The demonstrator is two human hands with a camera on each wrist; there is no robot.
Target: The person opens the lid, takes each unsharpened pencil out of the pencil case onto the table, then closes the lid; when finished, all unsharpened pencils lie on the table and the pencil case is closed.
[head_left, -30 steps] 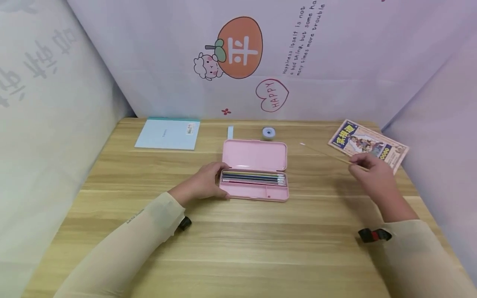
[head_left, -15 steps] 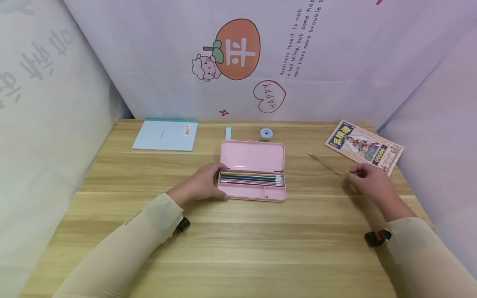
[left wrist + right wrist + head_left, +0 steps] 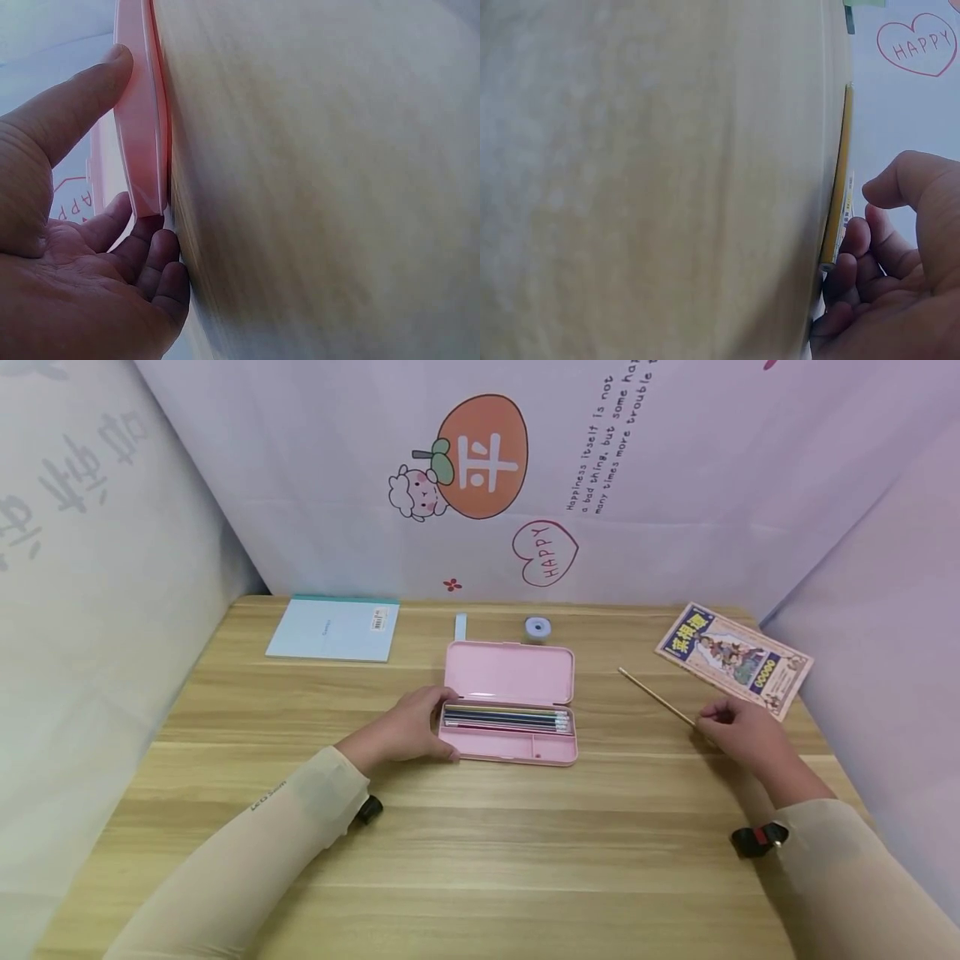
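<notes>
The pencil [image 3: 656, 696] lies slantwise on the counter [image 3: 525, 860], to the right of the pink case [image 3: 487, 744] and well apart from it; its near end is beside the right hand [image 3: 742, 735]. The thumb of this hand is off the pencil, with a narrow gap to the forefinger, and the other fingers bend loosely next to the near end. Maybe one finger touches the pencil slightly; the right wrist view is too tight there to be sure.

The left hand [image 3: 405, 727] holds the case by its left end, the thumb on the front side and the fingers around the back corner. The case is open, its lid [image 3: 510, 672] laid back, and several pencils [image 3: 502, 718] lie in the long rear compartment.

The step in hand seems to be the handling of the single pencil at the counter. To do it well, I would keep the right fingers low and quiet, because a small push at one end can turn the pencil or make it roll. The hand should come close or go away along the pencil's line, without brushing the book [image 3: 735, 660] behind it. The left hand needs only a light hold, so the case does not tip or slide.
</notes>
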